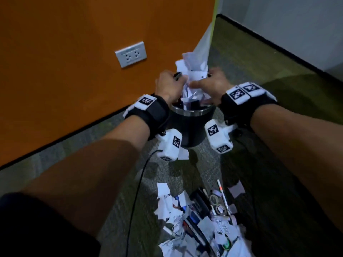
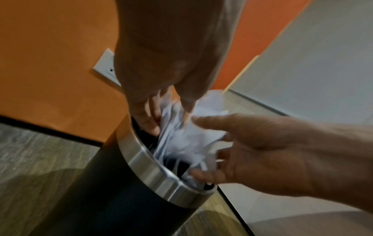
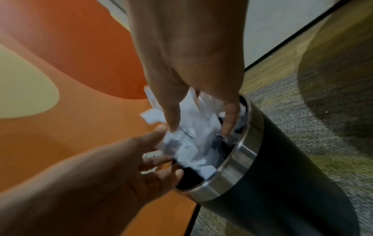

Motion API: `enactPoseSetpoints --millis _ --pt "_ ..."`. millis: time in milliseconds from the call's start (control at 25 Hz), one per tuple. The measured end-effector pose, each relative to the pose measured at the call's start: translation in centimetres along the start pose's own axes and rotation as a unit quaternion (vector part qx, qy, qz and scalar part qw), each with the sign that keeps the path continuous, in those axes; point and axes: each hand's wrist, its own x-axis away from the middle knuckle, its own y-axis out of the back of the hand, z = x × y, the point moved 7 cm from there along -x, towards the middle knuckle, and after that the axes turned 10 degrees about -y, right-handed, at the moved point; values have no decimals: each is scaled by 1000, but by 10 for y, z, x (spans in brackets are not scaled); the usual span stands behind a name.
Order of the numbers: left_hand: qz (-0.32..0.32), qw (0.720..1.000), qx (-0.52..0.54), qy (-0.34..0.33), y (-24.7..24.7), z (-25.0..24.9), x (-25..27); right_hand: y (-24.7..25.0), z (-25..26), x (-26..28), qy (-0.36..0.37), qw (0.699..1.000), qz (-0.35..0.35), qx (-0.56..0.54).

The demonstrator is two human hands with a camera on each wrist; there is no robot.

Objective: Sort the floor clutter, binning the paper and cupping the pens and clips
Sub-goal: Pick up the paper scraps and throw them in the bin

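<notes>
1. The bin (image 1: 193,125) stands against the orange wall (image 1: 74,52), mouth up to catch paper.
2. Crumpled paper (image 1: 189,78) bulges above the bin's rim.
3. The left hand (image 1: 169,84) and right hand (image 1: 211,84) curl their fingers around it, squeezing it down.
4. Pens (image 1: 221,196) lie on the floor before the bin, unsorted.

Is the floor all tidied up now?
No: a pile of paper scraps and pens lies on the carpet near the bin.

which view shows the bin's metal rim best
The left wrist view: the bin's metal rim runs close and unblocked along its near side. The right wrist view shows a similar arc, slightly more blurred. In the head view only a short strip shows between the wrists.
</notes>
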Motion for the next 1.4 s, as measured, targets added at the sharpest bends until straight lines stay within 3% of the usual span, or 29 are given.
enactPoseSetpoints --millis 80,160,240,320,440,560,720,840,960,1040,1160,1280,1400 --pt "33 998 -51 -35 5 1 0 -3 -6 -1 -15 998 15 57" --pt "20 994 -77 -77 21 6 6 8 -1 7 19 995 -15 96" --pt "-3 994 -38 -98 33 19 24 26 -2 29 67 994 -55 68" --pt "7 995 -9 -100 30 39 56 38 -25 60 94 995 -27 15" --pt "90 994 9 -61 -2 89 109 51 -94 91 64 995 57 56" --pt "193 981 22 3 -68 166 142 57 -205 89 -53 982 103 149" --pt "227 969 -73 58 -138 237 141 78 -330 52 -151 958 28 242" --pt "215 962 -161 41 -164 257 124 82 -384 42 -171 897 18 407" --pt "194 945 -257 56 -180 269 119 71 -404 53 -145 872 -13 467" --pt "161 949 -261 76 -189 277 115 69 -405 55 -123 895 -40 426" --pt "70 976 -178 102 -191 281 106 70 -405 52 -78 931 -33 355" --pt "106 980 -116 119 -202 291 103 68 -406 53 -55 919 6 390" --pt "127 982 57 126 -188 283 125 65 -394 64 -45 939 -10 342"
